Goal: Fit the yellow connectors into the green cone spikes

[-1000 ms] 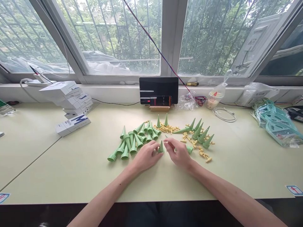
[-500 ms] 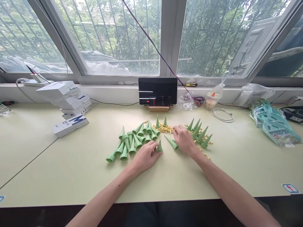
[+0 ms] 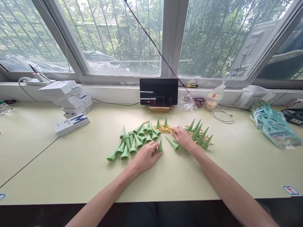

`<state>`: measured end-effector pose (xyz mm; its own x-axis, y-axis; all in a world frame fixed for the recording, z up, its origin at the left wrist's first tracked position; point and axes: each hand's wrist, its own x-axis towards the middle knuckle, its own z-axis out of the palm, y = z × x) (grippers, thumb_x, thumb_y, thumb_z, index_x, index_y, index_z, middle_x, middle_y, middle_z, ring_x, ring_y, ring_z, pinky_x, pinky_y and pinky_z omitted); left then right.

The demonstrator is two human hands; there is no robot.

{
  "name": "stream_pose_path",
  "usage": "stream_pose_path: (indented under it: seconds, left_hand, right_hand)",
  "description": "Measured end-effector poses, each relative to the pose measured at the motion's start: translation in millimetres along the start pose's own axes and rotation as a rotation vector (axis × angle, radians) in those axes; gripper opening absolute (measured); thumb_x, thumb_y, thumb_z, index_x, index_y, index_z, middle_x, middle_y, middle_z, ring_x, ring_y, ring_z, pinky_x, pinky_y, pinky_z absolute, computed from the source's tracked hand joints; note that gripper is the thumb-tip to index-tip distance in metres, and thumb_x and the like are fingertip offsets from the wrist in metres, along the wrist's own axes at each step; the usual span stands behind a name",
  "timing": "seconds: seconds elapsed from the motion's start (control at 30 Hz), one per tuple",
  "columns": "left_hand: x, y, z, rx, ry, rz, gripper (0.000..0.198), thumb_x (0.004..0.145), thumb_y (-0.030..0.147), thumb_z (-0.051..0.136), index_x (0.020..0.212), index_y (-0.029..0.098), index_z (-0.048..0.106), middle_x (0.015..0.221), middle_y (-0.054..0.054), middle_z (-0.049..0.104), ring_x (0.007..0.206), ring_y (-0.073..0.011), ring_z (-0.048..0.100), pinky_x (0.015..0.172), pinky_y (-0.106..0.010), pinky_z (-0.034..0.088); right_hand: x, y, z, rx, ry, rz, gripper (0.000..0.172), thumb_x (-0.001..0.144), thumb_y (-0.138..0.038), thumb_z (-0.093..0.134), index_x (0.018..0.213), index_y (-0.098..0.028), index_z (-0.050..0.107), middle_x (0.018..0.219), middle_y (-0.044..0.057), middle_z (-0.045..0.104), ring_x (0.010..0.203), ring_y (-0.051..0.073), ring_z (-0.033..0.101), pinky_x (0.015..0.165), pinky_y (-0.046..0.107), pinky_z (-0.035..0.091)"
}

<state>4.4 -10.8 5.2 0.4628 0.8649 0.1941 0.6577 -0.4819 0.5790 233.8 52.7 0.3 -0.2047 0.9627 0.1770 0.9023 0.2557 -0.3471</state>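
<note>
Reaching farther off than a second ago, when it was beside the upright green cone [image 3: 160,147], the right hand [image 3: 184,138] is now bending its fingers at the right edge of the yellow pieces [image 3: 163,128]; whether they are pinching one, I cannot tell. Fingers of the left hand [image 3: 146,155] are pinching that cone near its base on the desk [image 3: 151,186]. Loose green cones [image 3: 131,138] are clustering left of these fingers.

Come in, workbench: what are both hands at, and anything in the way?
Left hand holding upright green cone. Right hand at yellow pieces, hold unclear. Green cone on its side between the hands, apparently blocking neither.
</note>
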Motion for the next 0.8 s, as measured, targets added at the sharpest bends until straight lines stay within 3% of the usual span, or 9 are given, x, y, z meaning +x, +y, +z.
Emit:
stream_pose_path:
  seconds: [0.47,0.8]
  left_hand:
    - [-1.0,3.4,-2.7,0.013,0.003,0.003,0.017,0.09,0.031,0.054,0.077,0.02,0.05,0.08,-0.002,0.054,0.067,-0.0155,0.05,0.061,-0.029,0.041]
    - [-1.2,3.6,-2.9,0.017,-0.001,-0.003,0.017,0.09,0.03,0.055,0.077,0.02,0.049,0.08,-0.001,0.054,0.067,-0.0156,0.051,0.061,-0.028,0.04]
  right_hand:
    - [-0.1,0.6,1.9,0.034,0.0,-0.016,0.016,0.095,-0.014,0.053,0.099,-0.018,0.068,0.091,0.006,0.055,0.079,0.016,0.057,0.072,0.025,0.038]
    - [-1.0,6.4,6.5,0.085,0.029,-0.035,0.014,0.094,-0.012,0.052,0.086,-0.017,0.061,0.09,0.004,0.053,0.078,0.016,0.056,0.072,0.025,0.04]
